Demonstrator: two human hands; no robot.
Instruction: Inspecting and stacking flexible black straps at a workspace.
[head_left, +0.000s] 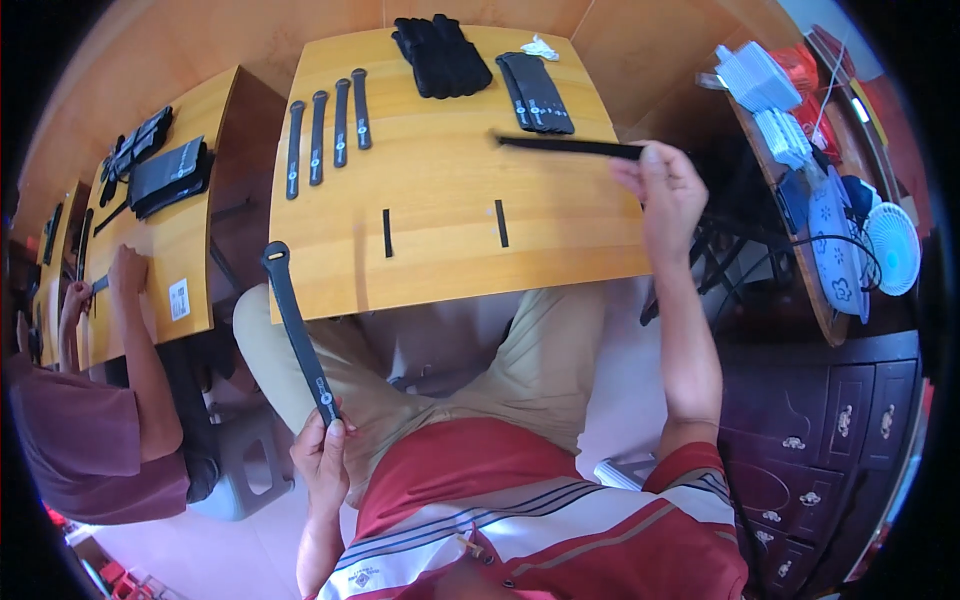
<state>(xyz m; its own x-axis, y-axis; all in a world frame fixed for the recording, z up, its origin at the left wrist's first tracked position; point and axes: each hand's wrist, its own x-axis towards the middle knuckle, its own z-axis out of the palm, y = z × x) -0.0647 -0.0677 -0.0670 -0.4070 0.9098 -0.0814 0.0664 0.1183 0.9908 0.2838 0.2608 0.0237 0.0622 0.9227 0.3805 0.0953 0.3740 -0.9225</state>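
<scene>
At the lower left of centre, the left hand (322, 458) is closed on the lower end of a dark slotted strap (300, 340), thumb on top, its slotted end pointing up beside the table edge. Right of centre, the right hand (668, 185) pinches one end of a black strip (565, 146) between thumb and fingers; the strip reaches left over the wooden table (440, 180).

On the table, four slotted straps (340, 122) lie in a row at its upper left, and two short black strips (388, 233) lie apart nearer the front. Black gloves (442, 58) and a dark stack (535, 92) sit at the top.

At the far right stands a flowered basin (828, 240) — its contents cannot be made out — below stacked white trays (755, 78). A dark cabinet (790, 410), lower right, has its drawers closed, contents hidden.
</scene>
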